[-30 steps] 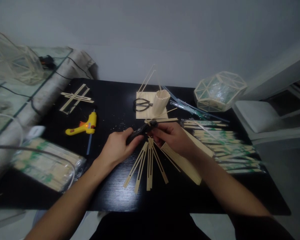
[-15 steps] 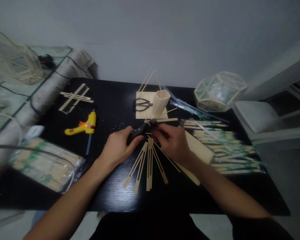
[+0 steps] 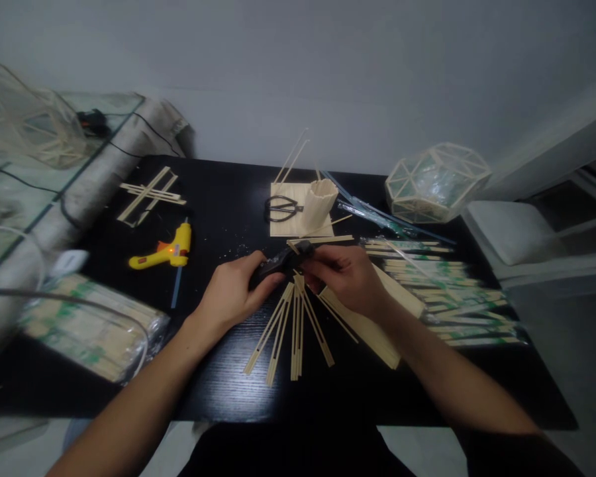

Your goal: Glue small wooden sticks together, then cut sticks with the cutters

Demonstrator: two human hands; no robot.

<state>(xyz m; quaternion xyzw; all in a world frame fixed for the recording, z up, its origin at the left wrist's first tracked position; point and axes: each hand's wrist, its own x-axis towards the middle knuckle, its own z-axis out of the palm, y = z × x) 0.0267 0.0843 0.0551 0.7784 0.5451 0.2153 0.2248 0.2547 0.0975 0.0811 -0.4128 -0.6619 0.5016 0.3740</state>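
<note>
My left hand (image 3: 233,288) is wrapped round a black hand tool (image 3: 273,264), whose exact kind I cannot make out. Its rounded head lies against the fingertips of my right hand (image 3: 347,275). The right fingers are pinched on a thin wooden stick (image 3: 293,247), whose short end pokes out by the tool's head; the rest is hidden. Below the hands, several narrow wooden strips (image 3: 298,331) fan out on the black table (image 3: 218,391). Under my right wrist lie flat wooden boards (image 3: 395,291). Just beyond the tool are loose sticks (image 3: 328,239).
A wooden base (image 3: 291,228) carries a stick-walled cylinder (image 3: 318,205) and black scissors (image 3: 282,209). To the left are a yellow glue gun (image 3: 171,248), crossed sticks (image 3: 151,194) and a wrapped pack (image 3: 94,324). Bagged sticks (image 3: 442,278) and a geometric frame (image 3: 437,182) stand right.
My right hand has shifted very slightly to the right and down beside the tool's head. The left hand keeps its hold on the tool, and the other things lie as before.
</note>
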